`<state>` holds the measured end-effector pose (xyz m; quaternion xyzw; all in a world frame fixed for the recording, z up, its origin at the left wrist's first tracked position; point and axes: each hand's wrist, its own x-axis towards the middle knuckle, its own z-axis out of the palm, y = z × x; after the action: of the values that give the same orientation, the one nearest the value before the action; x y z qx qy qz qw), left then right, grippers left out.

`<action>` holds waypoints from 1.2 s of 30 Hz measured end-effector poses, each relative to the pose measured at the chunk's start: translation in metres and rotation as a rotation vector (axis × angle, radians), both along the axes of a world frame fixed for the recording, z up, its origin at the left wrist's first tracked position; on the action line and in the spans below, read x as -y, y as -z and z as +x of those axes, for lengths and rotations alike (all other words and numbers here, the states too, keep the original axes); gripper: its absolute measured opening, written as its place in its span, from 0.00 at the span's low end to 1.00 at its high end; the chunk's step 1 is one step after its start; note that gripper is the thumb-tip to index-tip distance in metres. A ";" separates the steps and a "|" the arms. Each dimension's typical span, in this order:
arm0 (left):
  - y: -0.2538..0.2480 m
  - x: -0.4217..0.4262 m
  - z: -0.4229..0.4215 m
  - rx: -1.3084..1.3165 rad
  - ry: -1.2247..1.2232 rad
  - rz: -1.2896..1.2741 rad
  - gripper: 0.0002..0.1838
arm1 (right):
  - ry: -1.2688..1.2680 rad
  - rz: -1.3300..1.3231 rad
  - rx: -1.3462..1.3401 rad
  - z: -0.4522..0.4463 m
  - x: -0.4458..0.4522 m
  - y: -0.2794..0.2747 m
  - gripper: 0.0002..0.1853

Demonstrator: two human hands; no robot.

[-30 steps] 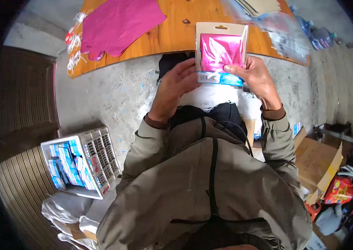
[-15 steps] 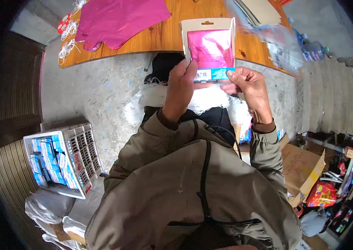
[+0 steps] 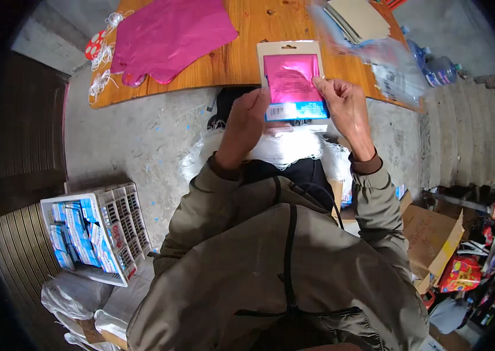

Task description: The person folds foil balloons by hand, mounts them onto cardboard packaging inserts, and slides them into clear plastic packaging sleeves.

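Note:
A flat retail package is held up between my hands, over the near edge of the table. It has a cardboard back with a hang hole, a shiny pink foil front and a blue strip with a barcode along its lower end. My left hand grips its left edge, thumb along the side. Fingers of my right hand are closed on the right edge, the thumb pressing on the foil. A bundle of white string lies across my lap below the package.
The wooden table carries pink foil sheets, white string loops, cardboard pieces and clear plastic bags. A white crate of blue-and-white packets stands at lower left. At lower right is an open cardboard box.
My right hand has moved up from the package's lower corner to its right edge. The package has shifted slightly down, and its sides now look flatter against the foil.

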<state>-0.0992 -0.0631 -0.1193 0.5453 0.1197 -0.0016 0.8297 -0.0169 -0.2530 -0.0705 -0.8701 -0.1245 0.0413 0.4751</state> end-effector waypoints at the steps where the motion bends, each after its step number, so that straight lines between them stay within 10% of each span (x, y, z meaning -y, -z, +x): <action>1: -0.017 -0.005 -0.007 -0.051 0.014 0.158 0.16 | 0.019 -0.016 0.035 0.002 -0.001 -0.004 0.25; 6: -0.069 -0.017 -0.011 0.239 -0.229 1.119 0.17 | 0.052 -0.161 0.431 0.039 -0.010 -0.005 0.23; 9: -0.078 -0.017 0.026 0.823 -0.190 1.380 0.25 | -0.055 -0.231 0.512 0.054 -0.018 0.001 0.21; 13: -0.036 -0.028 0.063 0.717 0.080 1.548 0.27 | 0.005 -0.194 0.649 0.054 -0.005 -0.007 0.15; 36: -0.037 -0.029 0.059 0.748 0.059 1.405 0.17 | -0.420 -0.999 1.069 0.218 -0.089 -0.003 0.14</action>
<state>-0.0397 -0.0337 -0.0823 0.9081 -0.2080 0.2355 0.2767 0.2006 -0.1636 -0.0678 -0.8413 -0.4671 -0.2451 -0.1180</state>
